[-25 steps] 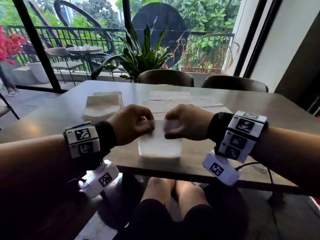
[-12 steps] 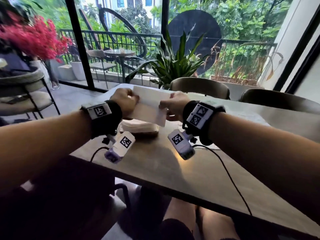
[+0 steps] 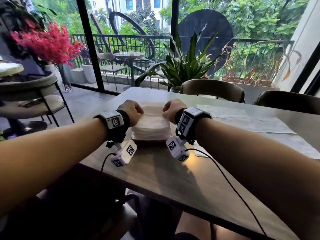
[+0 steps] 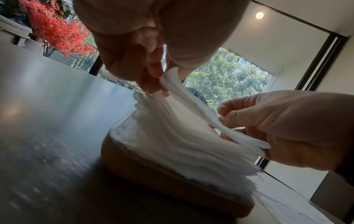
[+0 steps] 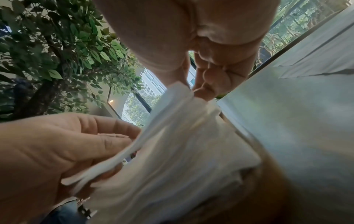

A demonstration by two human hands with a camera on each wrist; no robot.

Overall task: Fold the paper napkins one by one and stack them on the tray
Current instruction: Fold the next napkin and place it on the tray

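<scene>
A tall stack of folded white napkins [image 3: 150, 129] sits on a brown wooden tray [image 3: 149, 141] near the table's left end. My left hand [image 3: 138, 110] and right hand [image 3: 165, 112] each pinch one end of a folded napkin [image 3: 152, 109] that lies on top of the stack. In the left wrist view the left hand [image 4: 162, 80] nips the napkin [image 4: 191, 109] by thumb and fingers above the tray [image 4: 162, 174]. In the right wrist view the right hand [image 5: 191, 89] pinches the other end of the napkin [image 5: 162, 128]. The napkin sags between them.
Unfolded flat napkins [image 3: 249, 121] lie spread on the grey table [image 3: 173, 179] to the right of the tray. Two chairs [image 3: 213, 89] stand at the far side, and another chair [image 3: 34, 94] is off to the left. Wrist camera cables trail over the table's near part.
The folded napkin went from the table's front edge up and left, then down onto the stack on the tray. Both hands kept their pinch throughout.
</scene>
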